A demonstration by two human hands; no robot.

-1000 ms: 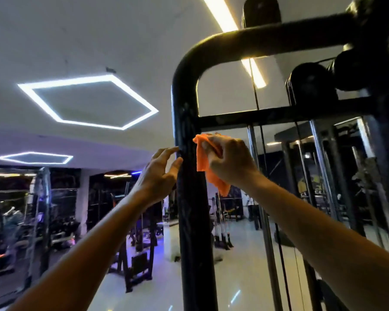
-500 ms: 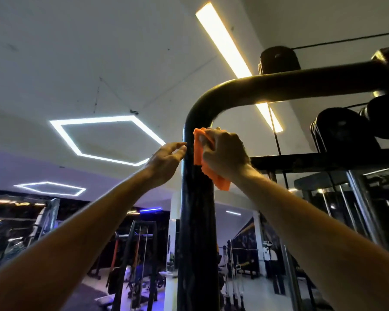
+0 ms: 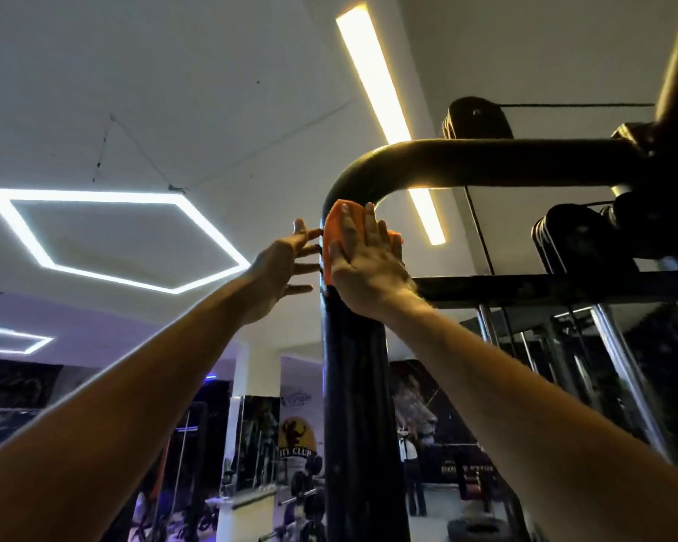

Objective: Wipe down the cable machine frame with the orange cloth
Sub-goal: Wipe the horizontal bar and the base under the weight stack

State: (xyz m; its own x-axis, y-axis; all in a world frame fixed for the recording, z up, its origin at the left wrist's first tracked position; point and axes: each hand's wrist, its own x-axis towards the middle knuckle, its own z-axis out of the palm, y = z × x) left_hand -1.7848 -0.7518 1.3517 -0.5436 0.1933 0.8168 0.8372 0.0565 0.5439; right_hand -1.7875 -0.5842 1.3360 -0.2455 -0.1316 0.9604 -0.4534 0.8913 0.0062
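Cloth on frame bend, centre of frame.
Right hand (image 3: 363,264), fingers flat, presses orange cloth (image 3: 334,232) against black frame (image 3: 359,385); left hand (image 3: 286,264), fingers spread, touches the post's left side, holding nothing.

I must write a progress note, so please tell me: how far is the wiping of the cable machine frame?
Done: cannot be confirmed; no cleaned area shows on the dark post.
In hand: the right hand presses the orange cloth flat on the upright post, just below its top bend. The left hand touches the post's side with straight fingers.
Left: apparently the curved top bar and crossbar.
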